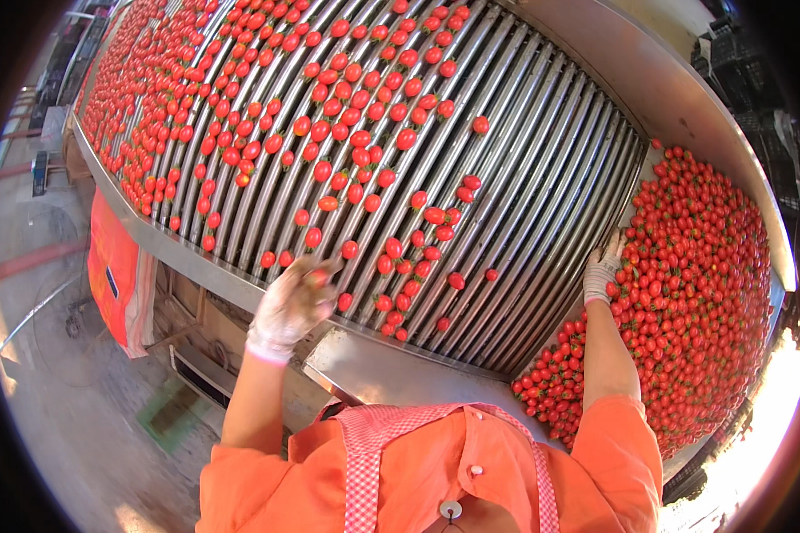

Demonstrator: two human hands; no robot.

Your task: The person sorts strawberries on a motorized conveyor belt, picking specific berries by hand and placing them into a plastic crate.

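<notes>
Steel rollers (527,193) stretch before me, with red cherry tomatoes (360,138) scattered over them. My left hand (290,310), in a whitish glove, is blurred above the near rail. A cherry tomato (318,277) shows among its bent fingers. Off to the right, my right hand (603,272) wears a similar glove and reaches to the border between the rollers and a large heap of cherry tomatoes (693,286). Its thumb stands apart from the fingers, which touch the heap's edge. Nothing can be seen held there, though the palm is hidden.
A metal side wall (680,86) curves around the far right. The near metal rail (193,266) runs between me and the rollers. Red cloth (113,280) hangs below it at left. Dark plastic crates (740,73) stand beyond the wall.
</notes>
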